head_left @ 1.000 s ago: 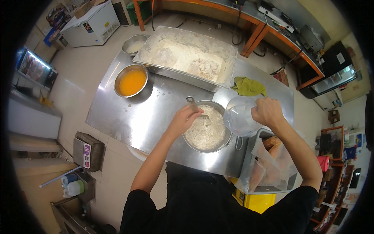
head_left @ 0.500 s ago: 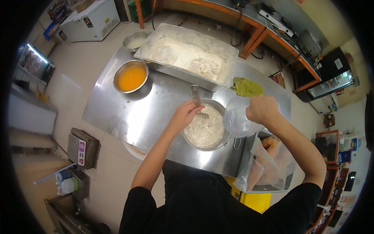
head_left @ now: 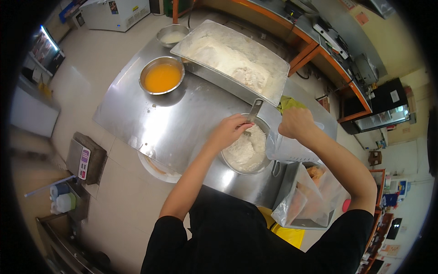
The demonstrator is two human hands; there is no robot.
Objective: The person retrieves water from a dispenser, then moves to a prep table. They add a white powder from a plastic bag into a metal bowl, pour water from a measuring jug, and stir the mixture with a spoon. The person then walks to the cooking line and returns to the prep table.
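A metal pot (head_left: pixel 248 173) of white flour mixture (head_left: pixel 242 153) stands on the steel table in front of me. My left hand (head_left: pixel 232 130) is closed around a metal utensil with a flat handle (head_left: pixel 256 108); its lower end is in the mixture, so its kind is hidden. At the pot's right side, my right hand (head_left: pixel 296 122) grips a clear plastic measuring jug (head_left: pixel 285 148), tilted toward the pot. Whether liquid leaves it cannot be made out. A green cloth (head_left: pixel 288 103) lies behind the right hand, partly covered.
Beyond the pot sits a large steel tub (head_left: pixel 219 76) of flour. A bowl (head_left: pixel 177 61) of orange liquid and a smaller bowl (head_left: pixel 163 41) are at the left. Right of the pot, a grey bin (head_left: pixel 282 182) holds a clear plastic bag (head_left: pixel 312 196). A scale (head_left: pixel 84 157) stands off the table's left.
My view has shifted. The utensil's handle now leans farther right, and the mixture's surface looks more heaped. The jug has swung lower and more tilted beside the pot. Both hands keep their hold.
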